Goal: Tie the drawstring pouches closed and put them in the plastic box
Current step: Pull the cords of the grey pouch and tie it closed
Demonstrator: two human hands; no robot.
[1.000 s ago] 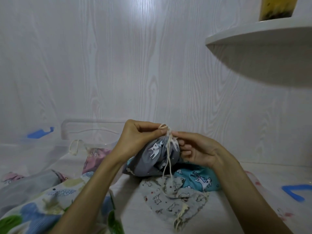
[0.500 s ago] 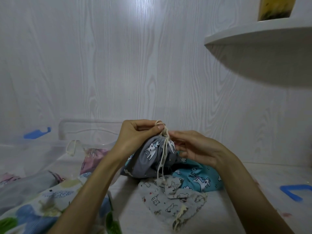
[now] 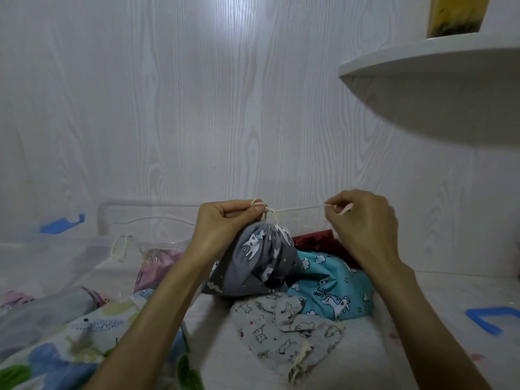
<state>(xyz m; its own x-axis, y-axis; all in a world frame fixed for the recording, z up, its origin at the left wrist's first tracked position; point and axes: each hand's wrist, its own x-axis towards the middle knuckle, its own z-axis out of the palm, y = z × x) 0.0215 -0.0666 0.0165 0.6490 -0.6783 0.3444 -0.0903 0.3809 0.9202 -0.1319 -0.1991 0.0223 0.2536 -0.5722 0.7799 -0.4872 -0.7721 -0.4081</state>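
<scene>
At the centre of the frame the grey pouch (image 3: pixel 263 260) stands gathered at its neck, resting on a heap of other pouches on the tabletop (image 3: pixel 439 302). The left hand (image 3: pixel 222 223) pinches the drawstring (image 3: pixel 298 209) right at the neck, its grip closed on the cord where the knot seems to be forming. The right hand (image 3: pixel 363 220) sits to the right at the same height, its grip closed on the free end, so the cord runs taut and nearly level between the two hands. The coming pull therefore looks to lie along that level line, away from the neck; the left hand is the nearer one to the pouch and acts as anchor.

The plastic box (image 3: pixel 112 220) lies to the left and behind, in the middle left of the frame, nearer the left hand, with a pink pouch (image 3: pixel 157 263) showing through its clear wall. Just beside the grey pouch, lower right, lie a teal unicorn pouch (image 3: pixel 332 294) and a pale printed pouch (image 3: pixel 287 325), both apparently not yet tied. A dark red item (image 3: pixel 312 242) peeks out behind. Nothing stands between the grey pouch and the box except the left forearm itself.
</scene>
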